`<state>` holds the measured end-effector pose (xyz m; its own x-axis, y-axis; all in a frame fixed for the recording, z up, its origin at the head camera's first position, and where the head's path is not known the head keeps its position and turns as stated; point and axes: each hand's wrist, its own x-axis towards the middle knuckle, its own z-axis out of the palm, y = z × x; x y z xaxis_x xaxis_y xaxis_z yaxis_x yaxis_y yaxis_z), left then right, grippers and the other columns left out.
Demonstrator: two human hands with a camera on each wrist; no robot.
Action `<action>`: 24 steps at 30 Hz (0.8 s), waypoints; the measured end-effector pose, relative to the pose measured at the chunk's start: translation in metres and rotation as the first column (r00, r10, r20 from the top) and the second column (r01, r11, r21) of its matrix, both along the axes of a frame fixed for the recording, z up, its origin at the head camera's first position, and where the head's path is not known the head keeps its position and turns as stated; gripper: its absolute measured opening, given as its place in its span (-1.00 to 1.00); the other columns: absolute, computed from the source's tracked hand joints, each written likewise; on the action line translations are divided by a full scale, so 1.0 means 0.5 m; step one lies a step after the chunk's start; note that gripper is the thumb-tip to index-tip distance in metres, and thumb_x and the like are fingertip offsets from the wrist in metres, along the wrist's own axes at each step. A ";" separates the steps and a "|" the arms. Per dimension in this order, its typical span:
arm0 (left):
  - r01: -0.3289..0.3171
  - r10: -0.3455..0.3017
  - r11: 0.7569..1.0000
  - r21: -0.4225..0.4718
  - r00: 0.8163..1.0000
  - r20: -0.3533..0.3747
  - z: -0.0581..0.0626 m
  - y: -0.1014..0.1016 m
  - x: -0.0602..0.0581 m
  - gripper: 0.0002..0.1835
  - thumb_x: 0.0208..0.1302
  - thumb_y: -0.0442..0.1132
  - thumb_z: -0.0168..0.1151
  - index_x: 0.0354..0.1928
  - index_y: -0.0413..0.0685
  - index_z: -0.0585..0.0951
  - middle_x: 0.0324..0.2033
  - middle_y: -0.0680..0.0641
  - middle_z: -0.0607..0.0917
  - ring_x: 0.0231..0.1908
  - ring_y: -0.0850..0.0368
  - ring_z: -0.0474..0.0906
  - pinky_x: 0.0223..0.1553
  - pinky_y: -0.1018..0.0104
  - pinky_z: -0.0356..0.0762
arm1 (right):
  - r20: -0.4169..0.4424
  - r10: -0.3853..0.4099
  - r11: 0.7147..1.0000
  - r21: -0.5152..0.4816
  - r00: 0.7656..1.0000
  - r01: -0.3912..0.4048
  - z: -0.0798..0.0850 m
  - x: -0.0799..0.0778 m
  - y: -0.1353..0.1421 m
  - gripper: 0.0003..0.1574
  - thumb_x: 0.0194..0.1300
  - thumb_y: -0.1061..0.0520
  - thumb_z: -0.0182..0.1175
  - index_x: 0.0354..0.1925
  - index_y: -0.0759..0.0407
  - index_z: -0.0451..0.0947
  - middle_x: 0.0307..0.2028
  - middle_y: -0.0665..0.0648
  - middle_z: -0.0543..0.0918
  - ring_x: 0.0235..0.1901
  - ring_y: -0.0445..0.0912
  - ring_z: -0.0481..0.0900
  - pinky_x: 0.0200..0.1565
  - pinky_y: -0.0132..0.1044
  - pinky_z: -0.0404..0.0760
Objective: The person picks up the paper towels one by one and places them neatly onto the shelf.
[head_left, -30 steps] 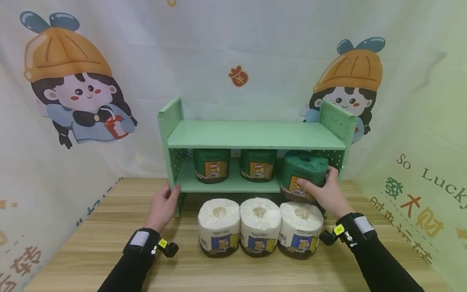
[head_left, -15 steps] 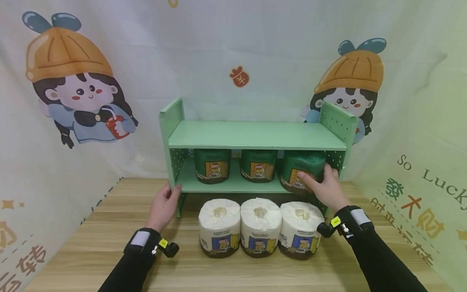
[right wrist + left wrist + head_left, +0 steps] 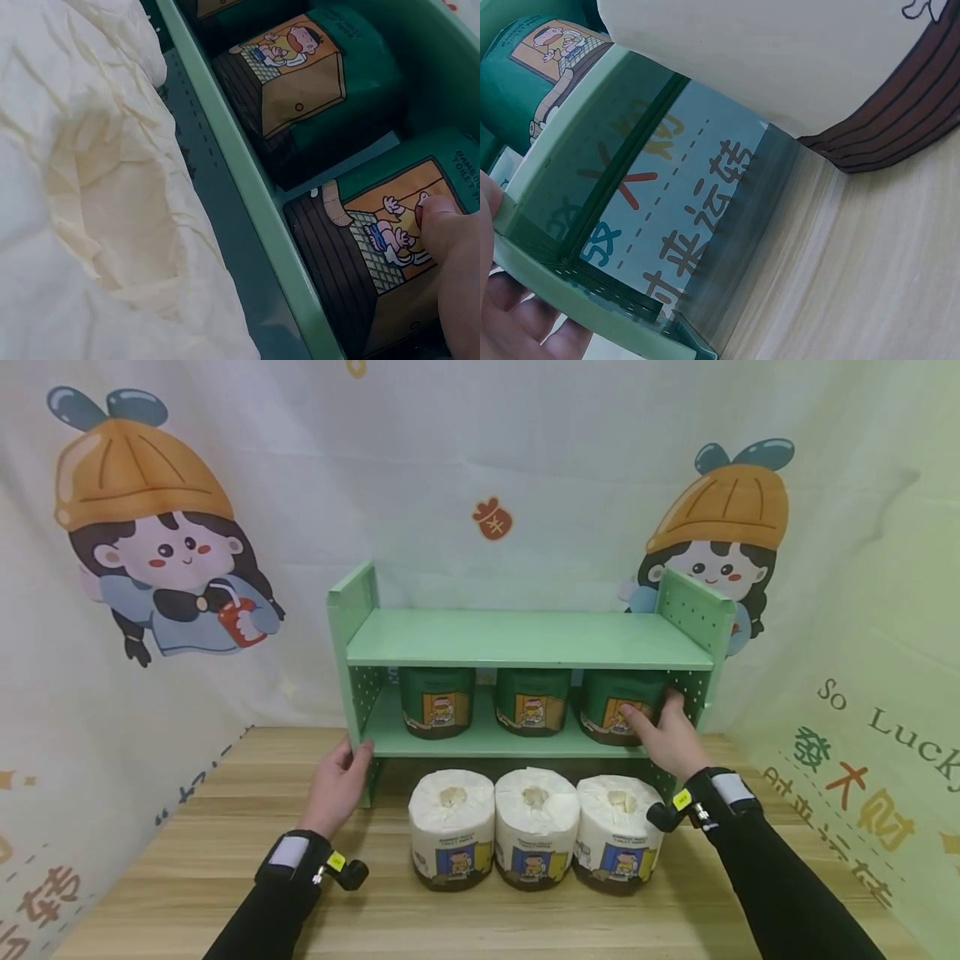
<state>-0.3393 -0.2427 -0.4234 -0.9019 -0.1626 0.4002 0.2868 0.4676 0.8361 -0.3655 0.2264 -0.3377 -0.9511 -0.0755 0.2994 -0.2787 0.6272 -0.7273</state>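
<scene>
My right hand [image 3: 672,740] grips a green-wrapped toilet roll [image 3: 609,690] on the lower tier of the green shelf [image 3: 528,639], at its right end. In the right wrist view the thumb [image 3: 444,225] presses on the roll's printed front; the other fingers are mostly hidden. Two more green rolls, one in the middle [image 3: 532,700] and one at the left [image 3: 437,700], stand upright on that tier. The left hand [image 3: 337,787] holds the shelf's left side panel, its fingers [image 3: 534,318] curled round the edge in the left wrist view.
Three white-wrapped toilet rolls, left [image 3: 452,827], middle [image 3: 536,827] and right [image 3: 619,832], stand in a row on the wooden table [image 3: 480,927] before the shelf. A printed cloth [image 3: 420,485] hangs behind.
The right green roll, tilted and partly in front of the shelf before, has moved back onto the lower tier and now stands upright. My right hand moved inward with it; the left stayed put.
</scene>
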 end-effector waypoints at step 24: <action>0.002 -0.002 1.000 -0.012 1.000 -0.029 -0.006 0.001 -0.005 -0.49 0.57 0.11 -0.09 0.35 -0.02 0.45 0.19 -0.21 0.52 0.14 -0.08 0.42 0.08 -0.20 0.46 | -0.005 -0.017 0.999 0.050 1.000 0.017 -0.009 -0.021 0.002 0.12 0.54 -0.27 -0.07 0.49 0.37 -0.48 0.30 0.60 0.11 0.28 0.38 0.10 0.27 0.32 0.12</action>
